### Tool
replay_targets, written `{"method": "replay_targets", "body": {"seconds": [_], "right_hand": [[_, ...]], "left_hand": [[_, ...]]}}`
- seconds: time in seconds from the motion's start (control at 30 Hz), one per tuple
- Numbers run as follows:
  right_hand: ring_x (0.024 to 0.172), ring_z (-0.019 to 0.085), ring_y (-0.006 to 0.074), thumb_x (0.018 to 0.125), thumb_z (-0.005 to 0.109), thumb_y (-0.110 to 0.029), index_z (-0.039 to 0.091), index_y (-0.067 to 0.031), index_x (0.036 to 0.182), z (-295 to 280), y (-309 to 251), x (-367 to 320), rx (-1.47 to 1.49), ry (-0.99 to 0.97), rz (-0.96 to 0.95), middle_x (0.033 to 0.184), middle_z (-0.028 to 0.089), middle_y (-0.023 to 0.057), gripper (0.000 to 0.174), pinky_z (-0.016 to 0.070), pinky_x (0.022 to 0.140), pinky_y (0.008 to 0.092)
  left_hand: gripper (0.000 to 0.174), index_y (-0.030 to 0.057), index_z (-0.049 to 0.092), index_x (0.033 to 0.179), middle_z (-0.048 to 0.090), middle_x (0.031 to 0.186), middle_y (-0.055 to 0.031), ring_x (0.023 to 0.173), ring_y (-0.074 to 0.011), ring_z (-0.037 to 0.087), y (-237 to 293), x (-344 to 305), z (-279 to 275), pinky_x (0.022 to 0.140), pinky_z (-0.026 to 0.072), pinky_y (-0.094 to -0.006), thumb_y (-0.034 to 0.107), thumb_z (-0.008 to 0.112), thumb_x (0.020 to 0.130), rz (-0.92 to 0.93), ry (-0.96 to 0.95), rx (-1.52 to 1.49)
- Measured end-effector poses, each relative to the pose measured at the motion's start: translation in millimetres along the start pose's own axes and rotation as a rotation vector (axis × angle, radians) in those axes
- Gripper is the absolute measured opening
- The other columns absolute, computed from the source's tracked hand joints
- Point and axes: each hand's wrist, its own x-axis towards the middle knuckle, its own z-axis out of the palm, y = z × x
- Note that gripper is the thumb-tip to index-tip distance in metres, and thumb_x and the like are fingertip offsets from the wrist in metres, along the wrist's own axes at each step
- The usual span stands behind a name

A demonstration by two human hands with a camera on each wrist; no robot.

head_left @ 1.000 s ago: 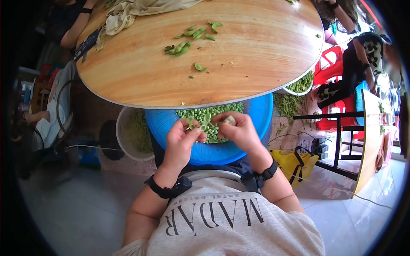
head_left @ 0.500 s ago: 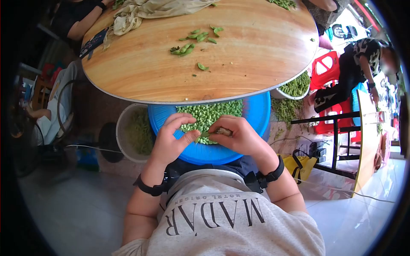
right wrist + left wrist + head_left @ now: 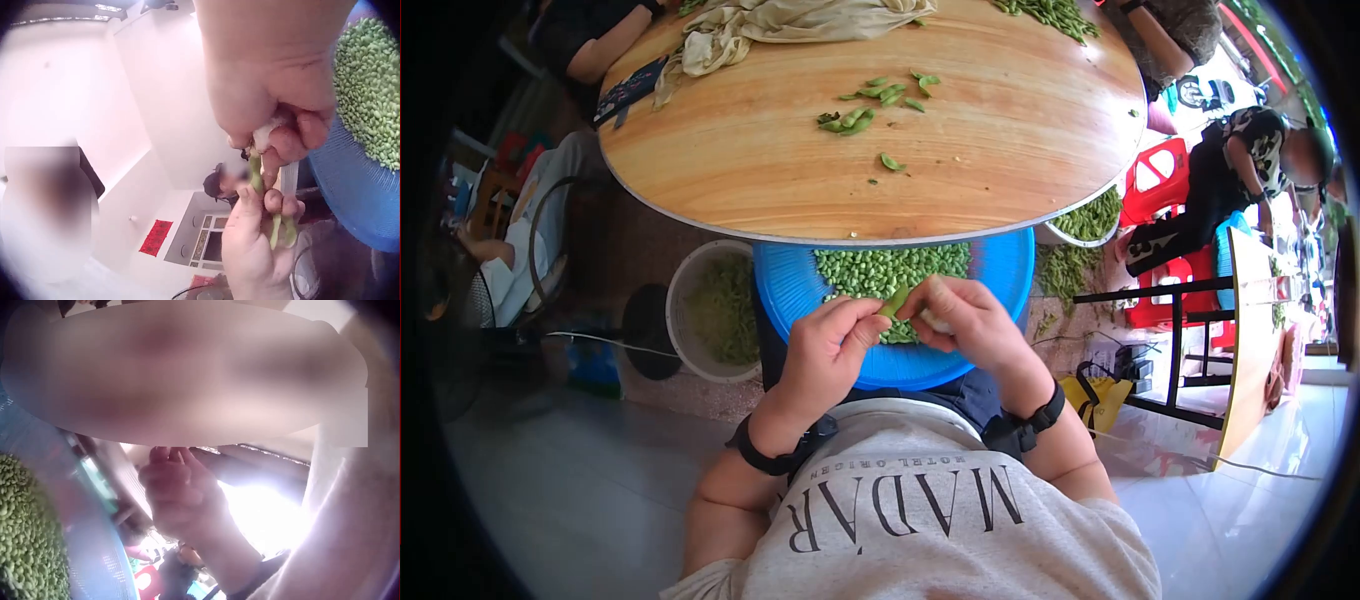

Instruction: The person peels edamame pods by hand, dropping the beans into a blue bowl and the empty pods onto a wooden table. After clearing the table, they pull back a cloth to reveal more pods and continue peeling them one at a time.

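Above the blue basket [image 3: 785,290] of shelled green beans [image 3: 880,266], my left hand [image 3: 825,345] and right hand [image 3: 975,322] meet at a green pod [image 3: 894,302]. The right wrist view shows the pod [image 3: 255,174] upright, its upper end pinched by my right hand [image 3: 281,106] and its lower part held in my left hand [image 3: 256,250]. More green pod pieces [image 3: 277,231] lie between the left fingers. A whitish item [image 3: 270,132] is tucked among my right fingers; I cannot tell what it is. Blurring hides most of my left hand in the left wrist view.
A wooden table [image 3: 750,150] overhangs the basket's far side, with several loose pods [image 3: 855,122] and a beige cloth [image 3: 800,22] on it. A pale tub [image 3: 685,335] stands left of the basket, and a tub of pods [image 3: 1090,218] stands right. People are around the table.
Half a second ago my left fingers were spread; now they are closed round the pod. A second ago a split pod showed between my hands. The head view has shifted slightly.
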Motion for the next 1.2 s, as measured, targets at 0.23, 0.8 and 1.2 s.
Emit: {"method": "replay_targets", "body": {"seconds": [0.23,0.8,1.2], "right_hand": [[0.049,0.039,0.0059,0.095,0.036,-0.041,0.055,-0.0022,0.082,14,-8,6,0.047,0.029,0.051,0.061,0.048,0.0004,0.045,0.0304,0.043,0.0193],[0.047,0.037,0.0050,0.095,0.038,-0.039,0.050,-0.0040,0.082,12,-14,4,0.101,0.067,0.121,0.062,0.047,-0.0002,0.039,0.0281,0.040,0.0186],[0.048,0.044,0.0069,0.095,0.042,-0.033,0.053,-0.0032,0.081,7,-7,-3,0.116,0.120,0.099,0.062,0.051,0.0015,0.034,0.0326,0.040,0.0205]], "left_hand": [[0.017,-0.0006,0.057,0.090,0.053,0.070,-0.0121,0.061,-0.0291,0.052,0,4,3,0.054,0.0411,-0.0359,0.007,0.064,0.076,0.352,0.067,0.433],[0.025,-0.0004,0.058,0.088,0.048,0.064,-0.0075,0.059,-0.0253,0.050,5,19,0,0.054,0.0378,-0.0367,0.006,0.068,0.066,0.424,0.014,0.635],[0.021,0.0003,0.055,0.087,0.047,0.065,-0.0083,0.060,-0.0264,0.049,8,19,10,0.055,0.0376,-0.0375,0.007,0.065,0.070,0.425,-0.016,0.647]]}}
